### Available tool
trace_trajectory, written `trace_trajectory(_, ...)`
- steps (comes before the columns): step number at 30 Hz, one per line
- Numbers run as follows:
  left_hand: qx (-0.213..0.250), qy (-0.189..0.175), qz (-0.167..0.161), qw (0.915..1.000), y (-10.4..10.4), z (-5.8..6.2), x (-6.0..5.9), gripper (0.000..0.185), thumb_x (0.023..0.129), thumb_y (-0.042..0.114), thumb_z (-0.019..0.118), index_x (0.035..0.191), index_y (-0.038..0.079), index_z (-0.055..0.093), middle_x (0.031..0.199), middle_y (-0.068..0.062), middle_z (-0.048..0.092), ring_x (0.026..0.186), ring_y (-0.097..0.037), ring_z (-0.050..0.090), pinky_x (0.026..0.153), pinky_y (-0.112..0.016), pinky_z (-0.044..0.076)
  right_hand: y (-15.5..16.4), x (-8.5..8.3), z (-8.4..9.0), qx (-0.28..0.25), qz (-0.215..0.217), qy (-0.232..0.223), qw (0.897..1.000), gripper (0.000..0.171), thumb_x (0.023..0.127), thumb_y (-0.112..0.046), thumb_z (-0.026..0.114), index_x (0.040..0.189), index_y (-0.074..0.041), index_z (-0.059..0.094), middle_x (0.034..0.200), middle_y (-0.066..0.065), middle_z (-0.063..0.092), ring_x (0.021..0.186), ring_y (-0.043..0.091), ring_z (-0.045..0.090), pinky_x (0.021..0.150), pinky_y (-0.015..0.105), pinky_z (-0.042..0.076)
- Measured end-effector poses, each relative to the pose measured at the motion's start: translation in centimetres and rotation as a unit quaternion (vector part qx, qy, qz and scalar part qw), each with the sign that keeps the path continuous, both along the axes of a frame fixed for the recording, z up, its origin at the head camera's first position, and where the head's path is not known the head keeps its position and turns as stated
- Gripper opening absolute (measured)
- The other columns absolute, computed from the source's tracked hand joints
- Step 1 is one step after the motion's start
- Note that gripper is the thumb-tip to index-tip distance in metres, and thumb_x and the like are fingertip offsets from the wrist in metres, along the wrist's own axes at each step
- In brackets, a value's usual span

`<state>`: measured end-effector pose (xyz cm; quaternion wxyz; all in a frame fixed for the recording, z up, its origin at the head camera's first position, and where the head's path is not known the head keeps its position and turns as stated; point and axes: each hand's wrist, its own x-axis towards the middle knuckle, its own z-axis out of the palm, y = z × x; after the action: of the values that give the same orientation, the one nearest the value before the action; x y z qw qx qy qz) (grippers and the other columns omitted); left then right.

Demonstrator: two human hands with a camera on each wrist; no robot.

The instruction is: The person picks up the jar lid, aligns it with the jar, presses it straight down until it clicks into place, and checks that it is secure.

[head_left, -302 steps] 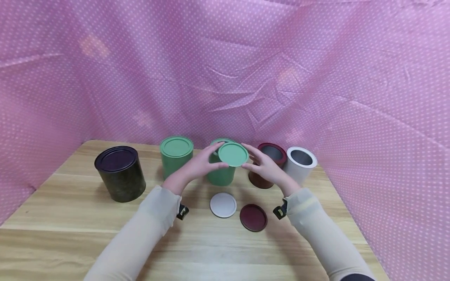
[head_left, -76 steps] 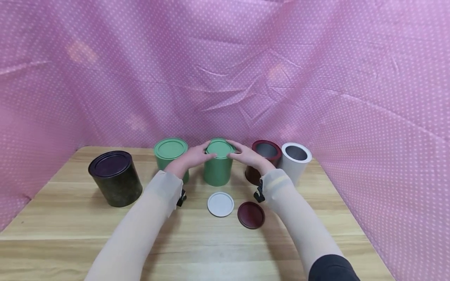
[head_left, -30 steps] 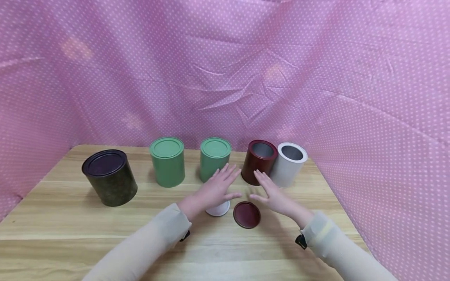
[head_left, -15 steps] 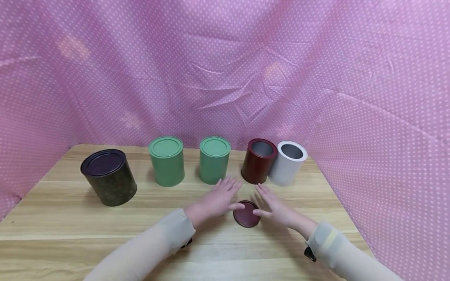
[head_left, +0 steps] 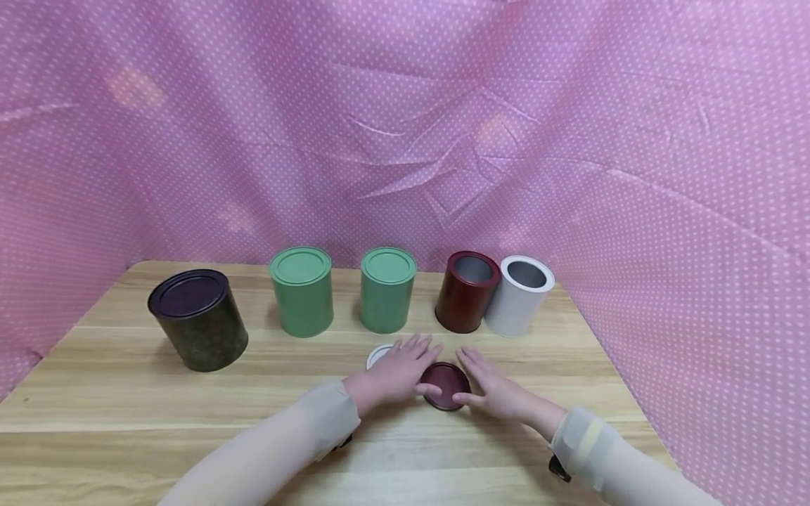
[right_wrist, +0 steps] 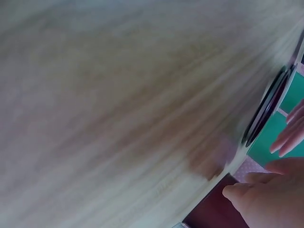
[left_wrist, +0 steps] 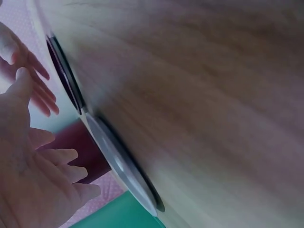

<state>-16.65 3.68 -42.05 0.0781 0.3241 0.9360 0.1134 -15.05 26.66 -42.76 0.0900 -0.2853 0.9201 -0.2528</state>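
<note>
Neither grip has closed on anything: my left hand [head_left: 397,372] and my right hand [head_left: 495,388] lie with fingers straight and relaxed on either side of the dark red lid [head_left: 446,385], which rests flat on the wooden counter [head_left: 126,393]. My left thumb reaches the lid's left edge and my right thumb its front right edge; whether they press it or only brush it I cannot tell. From the left wrist view my fingers [left_wrist: 57,166] are spread and loose above the counter, and from the right wrist view my right fingers [right_wrist: 266,190] are likewise uncurled beside the lid's rim [right_wrist: 266,107].

Just left of the dark red lid, mostly hidden under my left hand, lies a white lid [head_left: 378,355]. Behind the dark red lid stands a row of tins: an open dark red tin [head_left: 467,292] touching an open white tin [head_left: 520,295] at its right, and to the left a lidded green tin [head_left: 387,289], a second lidded green tin [head_left: 301,292], then well apart a larger dark tin [head_left: 197,320] with its lid on. Pink dotted cloth [head_left: 405,126] hangs behind the row.
</note>
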Motion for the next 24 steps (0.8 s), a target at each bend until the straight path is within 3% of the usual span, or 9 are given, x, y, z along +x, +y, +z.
trace_trajectory(15, -0.03, -0.02, 0.003, 0.9993, 0.1, -0.9, -0.1, 0.079, 0.088, 0.056, 0.061, 0.148, 0.009, 0.039, 0.153, -0.017, 0.037, 0.144, -0.035, 0.029, 0.117, -0.051, 0.028, 0.4, -0.1, -0.8, -0.012, 0.01, -0.046, 0.999, 0.082, 0.087, -0.032, 0.072, 0.145, 0.01, 0.032, 0.151, 0.036, 0.024, 0.14, 0.052, 0.022, 0.111, 0.064, 0.024)
trace_trajectory(20, -0.029, -0.006, -0.007, 0.9995, 0.2, -0.9, -0.2, 0.077, 0.083, 0.054, 0.068, 0.14, 0.006, 0.048, 0.149, -0.019, 0.042, 0.141, -0.036, 0.034, 0.115, -0.05, 0.031, 0.4, -0.2, -1.0, -0.014, 0.008, -0.044, 0.999, 0.085, 0.083, -0.031, 0.077, 0.144, 0.01, 0.034, 0.15, 0.037, 0.025, 0.14, 0.052, 0.023, 0.111, 0.065, 0.025)
trace_trajectory(21, -0.027, 0.007, -0.012, 0.9995, 0.1, -1.6, -0.5, 0.077, 0.083, 0.057, 0.066, 0.139, 0.006, 0.049, 0.148, -0.018, 0.043, 0.141, -0.036, 0.035, 0.115, -0.049, 0.032, 0.4, -0.2, -1.0, -0.013, 0.008, -0.042, 0.999, 0.085, 0.082, -0.031, 0.077, 0.144, 0.01, 0.035, 0.15, 0.037, 0.025, 0.14, 0.052, 0.023, 0.111, 0.064, 0.025)
trace_trajectory(24, -0.035, 0.022, -0.015, 0.9991, 0.1, -1.7, -0.5, 0.076, 0.081, 0.056, 0.069, 0.136, 0.007, 0.052, 0.147, -0.018, 0.045, 0.14, -0.035, 0.037, 0.114, -0.048, 0.033, 0.4, -0.3, -1.2, -0.008, 0.007, -0.034, 0.999, 0.085, 0.081, -0.029, 0.079, 0.143, 0.01, 0.036, 0.149, 0.036, 0.027, 0.139, 0.052, 0.024, 0.111, 0.064, 0.026)
